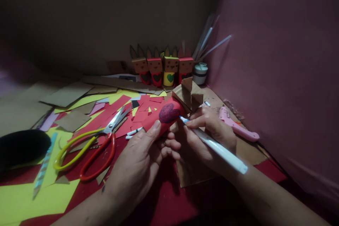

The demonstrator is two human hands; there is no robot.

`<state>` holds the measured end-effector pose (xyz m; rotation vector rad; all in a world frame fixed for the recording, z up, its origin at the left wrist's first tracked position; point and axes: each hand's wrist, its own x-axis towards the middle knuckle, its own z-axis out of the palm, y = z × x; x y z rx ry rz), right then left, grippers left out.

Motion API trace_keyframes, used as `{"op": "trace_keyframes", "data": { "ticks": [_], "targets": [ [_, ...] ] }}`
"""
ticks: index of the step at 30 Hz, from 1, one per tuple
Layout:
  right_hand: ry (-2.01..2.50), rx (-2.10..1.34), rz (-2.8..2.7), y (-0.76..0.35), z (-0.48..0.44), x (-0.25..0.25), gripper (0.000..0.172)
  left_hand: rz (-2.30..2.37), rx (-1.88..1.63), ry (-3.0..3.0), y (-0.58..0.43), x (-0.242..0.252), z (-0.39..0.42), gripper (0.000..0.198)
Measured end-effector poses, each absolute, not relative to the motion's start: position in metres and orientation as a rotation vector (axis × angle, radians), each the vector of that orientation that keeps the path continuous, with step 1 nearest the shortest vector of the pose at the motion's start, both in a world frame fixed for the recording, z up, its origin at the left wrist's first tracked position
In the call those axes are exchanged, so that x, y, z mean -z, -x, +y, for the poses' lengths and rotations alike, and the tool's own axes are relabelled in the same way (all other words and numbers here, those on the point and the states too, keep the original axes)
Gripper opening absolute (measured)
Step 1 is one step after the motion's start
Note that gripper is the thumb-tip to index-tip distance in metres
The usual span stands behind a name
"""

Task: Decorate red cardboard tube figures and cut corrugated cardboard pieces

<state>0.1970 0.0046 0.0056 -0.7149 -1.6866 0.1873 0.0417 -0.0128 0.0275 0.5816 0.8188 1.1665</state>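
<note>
Red paper roll being coloured, held just above the tabletop.
It is gripped by the curled fingers of the left hand, cardboard ears already fixed on. A white marker is pinched in the right hand, tip beside the dark purple patch, which looks largely filled. Four finished figures are lined up behind.

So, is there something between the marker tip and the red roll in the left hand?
Nothing visible. The marker in the right hand has its tip right at the red roll, held by the left hand.
</note>
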Motion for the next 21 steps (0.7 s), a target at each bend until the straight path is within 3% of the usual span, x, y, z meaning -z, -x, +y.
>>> {"op": "trace_keyframes", "data": {
  "ticks": [21],
  "targets": [
    [0.739, -0.201, -1.640, -0.1970, 0.0050, -0.0042, 0.018, 0.827, -1.153, -0.589, -0.0427, -0.0286, -0.0150, 0.026]
  ]
}}
